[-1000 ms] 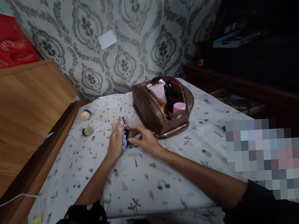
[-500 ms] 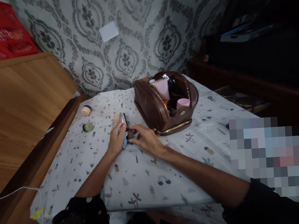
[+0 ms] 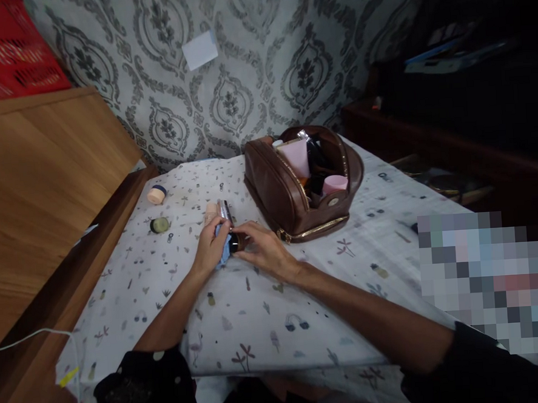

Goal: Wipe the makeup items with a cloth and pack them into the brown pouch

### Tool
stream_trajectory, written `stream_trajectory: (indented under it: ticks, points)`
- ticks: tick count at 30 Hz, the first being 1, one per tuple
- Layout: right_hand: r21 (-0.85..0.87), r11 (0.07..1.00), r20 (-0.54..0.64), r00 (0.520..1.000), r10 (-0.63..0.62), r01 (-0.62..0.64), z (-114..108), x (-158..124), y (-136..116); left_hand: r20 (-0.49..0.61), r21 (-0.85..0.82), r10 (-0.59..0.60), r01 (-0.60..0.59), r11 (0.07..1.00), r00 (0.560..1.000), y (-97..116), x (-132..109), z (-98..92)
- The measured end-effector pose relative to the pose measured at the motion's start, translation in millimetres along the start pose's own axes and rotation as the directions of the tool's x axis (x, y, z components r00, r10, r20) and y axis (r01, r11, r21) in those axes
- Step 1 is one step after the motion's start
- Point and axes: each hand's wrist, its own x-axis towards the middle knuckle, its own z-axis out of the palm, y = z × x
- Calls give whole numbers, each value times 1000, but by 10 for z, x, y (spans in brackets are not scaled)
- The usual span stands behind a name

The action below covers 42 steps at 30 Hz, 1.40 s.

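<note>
L hand (image 3: 211,246) grips a blue cloth (image 3: 225,256) round a small dark jar (image 3: 234,244); R hand (image 3: 268,250) pinches its other end, thumb & fingertips. Jar's near mid worktop (image 3: 259,342), towards L edge. Prob. light, stiff, slick, poss. glass; best held by its sides. Cloth looks soft. Brown bag (image 3: 275,189) w/ toiletries (image 3: 296,158) at far-R corner. Worktop has white printed cover (image 3: 350,330). Dim rm, patterned wall (image 3: 231,103) behind.

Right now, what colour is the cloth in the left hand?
Light blue; the cloth in the left hand shows best in the head view.
</note>
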Motion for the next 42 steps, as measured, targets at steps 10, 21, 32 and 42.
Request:
stream_trajectory:
  ticks: [10,21,32,42]
  points:
    - [30,999,-23,999,22,-21,8,18,-38,-45,-176,-103,93,980,994,-176,43,0]
    - [547,783,15,939,343,-295,29,110,-65,-117,-123,0,-15,992,993,-82,-6,41]
    - [244,927,-45,951,306,-287,-26,94,-114,-74,-101,-10,3,995,997,-104,-20,66]
    - [502,823,48,959,281,-266,26,72,-113,-120,-335,-221,170,927,968,-66,-4,56]
